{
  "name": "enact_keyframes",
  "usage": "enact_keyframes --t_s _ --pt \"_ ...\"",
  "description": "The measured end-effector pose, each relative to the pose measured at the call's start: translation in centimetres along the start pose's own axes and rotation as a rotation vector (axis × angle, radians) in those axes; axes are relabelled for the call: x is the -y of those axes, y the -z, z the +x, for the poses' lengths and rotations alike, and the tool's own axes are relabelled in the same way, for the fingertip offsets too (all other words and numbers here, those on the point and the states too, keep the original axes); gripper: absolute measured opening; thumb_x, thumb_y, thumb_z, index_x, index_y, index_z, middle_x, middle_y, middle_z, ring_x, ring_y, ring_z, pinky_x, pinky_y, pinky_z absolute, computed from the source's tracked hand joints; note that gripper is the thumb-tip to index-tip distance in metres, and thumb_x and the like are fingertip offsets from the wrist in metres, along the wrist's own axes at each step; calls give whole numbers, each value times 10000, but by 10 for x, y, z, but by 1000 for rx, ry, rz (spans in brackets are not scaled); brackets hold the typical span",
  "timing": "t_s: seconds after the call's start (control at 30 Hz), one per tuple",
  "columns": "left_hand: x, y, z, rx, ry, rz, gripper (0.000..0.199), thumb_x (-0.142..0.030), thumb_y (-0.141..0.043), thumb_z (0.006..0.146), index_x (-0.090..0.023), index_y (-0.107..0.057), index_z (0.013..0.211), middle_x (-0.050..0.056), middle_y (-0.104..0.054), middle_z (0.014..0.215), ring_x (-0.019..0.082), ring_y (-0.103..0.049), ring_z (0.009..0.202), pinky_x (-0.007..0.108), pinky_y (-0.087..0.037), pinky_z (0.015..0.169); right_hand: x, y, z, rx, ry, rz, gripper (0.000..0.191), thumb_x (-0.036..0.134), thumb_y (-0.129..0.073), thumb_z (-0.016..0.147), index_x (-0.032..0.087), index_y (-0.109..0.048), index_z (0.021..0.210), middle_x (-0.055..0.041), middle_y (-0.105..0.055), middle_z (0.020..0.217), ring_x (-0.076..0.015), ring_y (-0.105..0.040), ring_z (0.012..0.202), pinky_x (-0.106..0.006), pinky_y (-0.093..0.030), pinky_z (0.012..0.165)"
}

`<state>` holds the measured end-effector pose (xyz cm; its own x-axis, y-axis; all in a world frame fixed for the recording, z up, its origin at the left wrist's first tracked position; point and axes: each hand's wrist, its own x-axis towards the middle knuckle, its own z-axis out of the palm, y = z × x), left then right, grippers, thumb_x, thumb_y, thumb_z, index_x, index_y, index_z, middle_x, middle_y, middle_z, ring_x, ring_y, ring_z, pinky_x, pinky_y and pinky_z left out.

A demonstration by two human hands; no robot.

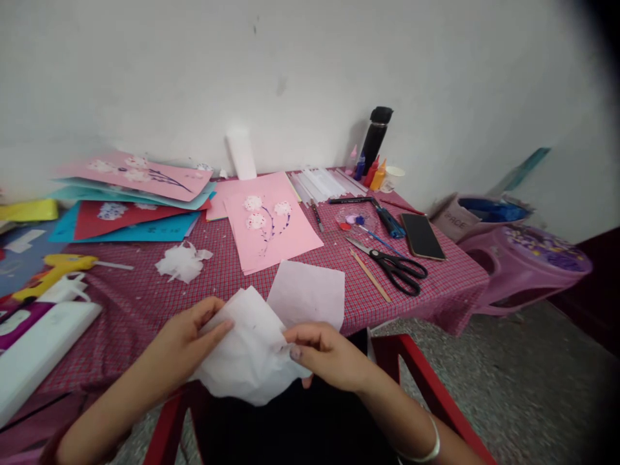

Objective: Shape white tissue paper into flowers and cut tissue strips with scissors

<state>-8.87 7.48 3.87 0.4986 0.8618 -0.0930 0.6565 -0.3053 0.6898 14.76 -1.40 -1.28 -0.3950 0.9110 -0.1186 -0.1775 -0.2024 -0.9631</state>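
Observation:
A thin white tissue sheet (252, 352) is held up at the table's front edge, slightly crumpled. My left hand (201, 332) grips its left side between thumb and fingers. At its right edge my right hand (322, 352) pinches the tissue, with the thumb on top. Just behind lies a flat pale paper sheet (310, 294). A crumpled bunch of white tissue (181, 261) rests on the checked cloth to the left. Pink paper with painted stems and white blossoms (276, 226) lies beyond the hands.
Black scissors (392, 263), a wooden stick (371, 276) and a phone (423, 236) lie right. Paint bottles (378, 174) and a black bottle (375, 139) stand behind. At left are a yellow glue gun (62, 268), a white box (46, 352) and stacked painted cards (140, 177).

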Motion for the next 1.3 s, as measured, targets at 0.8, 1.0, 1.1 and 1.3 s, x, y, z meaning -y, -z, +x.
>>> enact_keyframes --t_s 0.8,1.0,1.1,1.3 --pt "-41 -31 -10 -33 -812 458 173 -45 -507 873 -183 -564 962 71 -594 1184 223 -471 1144 401 -349 1020 29 -3 1 54 50 -528 456 28 -389 809 158 -654 1156 21 -592 681 -90 -567 591 -215 -469 639" --pt "-35 -31 -12 48 -676 321 132 -68 -528 888 -195 -546 921 22 -616 926 171 -542 895 334 -436 819 16 -2 2 -36 106 -415 300 138 -480 878 163 -712 1066 14 -590 670 -87 -515 596 -197 -418 583" --pt "-35 -33 -3 26 -656 223 192 -58 -516 890 -188 -559 1024 17 -624 883 153 -560 841 297 -448 768 12 -1 4 -116 128 -301 262 139 -505 856 153 -726 996 18 -585 659 -79 -502 567 -195 -413 558" --pt "-42 -29 17 9 -758 106 133 -69 -554 879 -174 -615 933 38 -626 891 151 -572 855 282 -457 776 8 3 9 -248 142 -115 145 228 -598 818 148 -707 869 27 -581 617 -61 -491 486 -175 -405 471"
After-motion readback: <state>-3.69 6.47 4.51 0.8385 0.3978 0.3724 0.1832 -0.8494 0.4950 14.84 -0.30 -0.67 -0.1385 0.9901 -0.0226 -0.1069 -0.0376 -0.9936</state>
